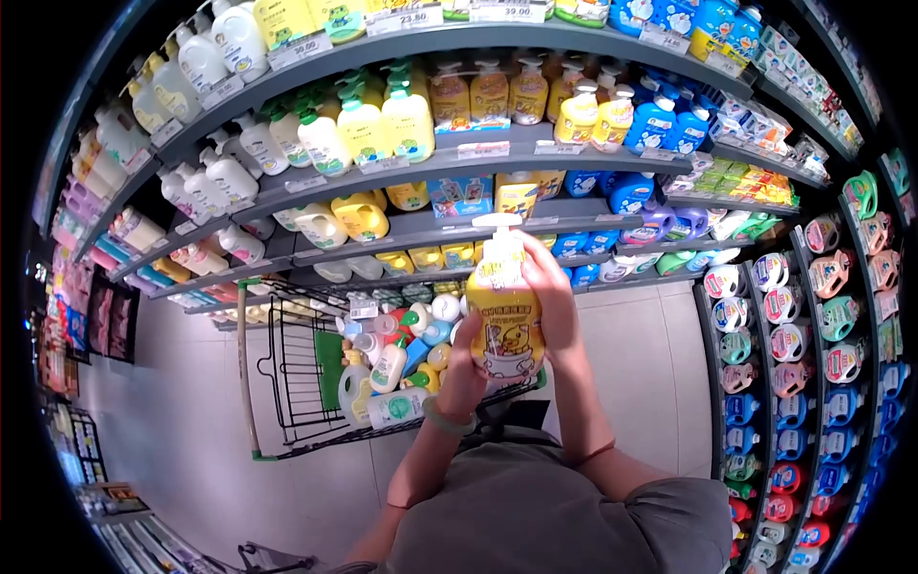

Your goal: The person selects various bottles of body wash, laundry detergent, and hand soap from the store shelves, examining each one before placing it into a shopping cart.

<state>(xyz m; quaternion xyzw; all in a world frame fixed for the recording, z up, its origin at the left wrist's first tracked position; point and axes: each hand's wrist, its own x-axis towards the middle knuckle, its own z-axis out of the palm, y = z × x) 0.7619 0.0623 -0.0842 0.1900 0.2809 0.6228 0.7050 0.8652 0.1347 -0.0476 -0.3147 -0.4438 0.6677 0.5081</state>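
To the left stands a black wire shopping cart with green trim (328, 359), piled with white, yellow and blue plastic bottles (387, 368). Beside it, the left hand (463, 381) has its fingers partly curled round the lower side of an upright yellow plastic pump bottle (509, 327), before dark grey shelves (612, 165). The right hand (552, 295) has its fingers bent against the upper side. Farther right is a dark rack (710, 383).

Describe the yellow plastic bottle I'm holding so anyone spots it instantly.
Find the black wire shopping cart. Over its picture-right end, your left hand and right hand hold the duck-printed yellow plastic bottle with the white pump. Unlike the yellow bottles shelved behind, it is held.
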